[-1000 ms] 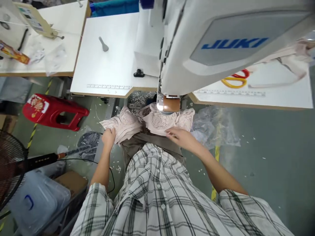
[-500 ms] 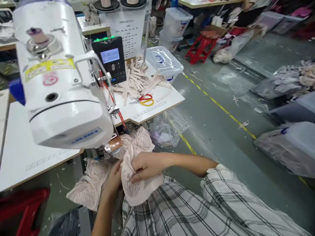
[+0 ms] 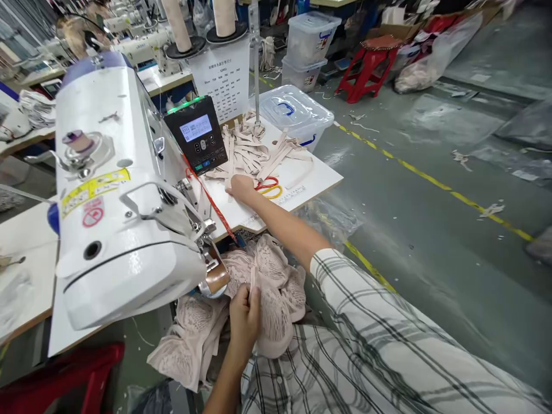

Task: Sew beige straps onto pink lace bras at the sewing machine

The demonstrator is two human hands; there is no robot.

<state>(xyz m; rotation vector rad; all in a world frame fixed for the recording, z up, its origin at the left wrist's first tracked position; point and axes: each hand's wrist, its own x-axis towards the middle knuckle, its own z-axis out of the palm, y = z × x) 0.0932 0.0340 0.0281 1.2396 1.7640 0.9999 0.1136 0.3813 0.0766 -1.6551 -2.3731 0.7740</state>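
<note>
Bra (image 3: 275,325), one, pale pink, lace-patterned: over the lap, below the front edge of the bench (image 3: 321,175), beside the machine (image 3: 129,247); upper part bunched among further lace, so where it ends is hard to make out. Left grip (image 3: 245,313): narrow, thumb and finger closed on the bra, a thin strip upright above the thumb; whether sewn to it, cannot tell. Right grip (image 3: 240,187): at the near edge of the strips (image 3: 248,149), back of hand to view, fingertips hidden; whether holding a strip, cannot tell. Strips: pale pink, tangled heap on the bench, single pieces not countable. Scissors (image 3: 271,186): red and yellow handles just beside the right wrist, blades out of sight behind it. Pile of bras (image 3: 185,339): left of the left grip, partly covered by the forearm. Machine: white, large, blocking the middle of the bench; its working end stands close above the bra, needle area not visible. Panel (image 3: 196,135): lit screen, text illegible. Notice (image 3: 222,83): behind the panel, small print. Cones (image 3: 176,26): two, tops cut off. Tub (image 3: 297,112): clear, blue-handled, beyond the strips. Plastic bag (image 3: 334,218): below the bench edge, partly behind the right forearm. Red stool (image 3: 64,382): lower left, cut off by the frame.
</note>
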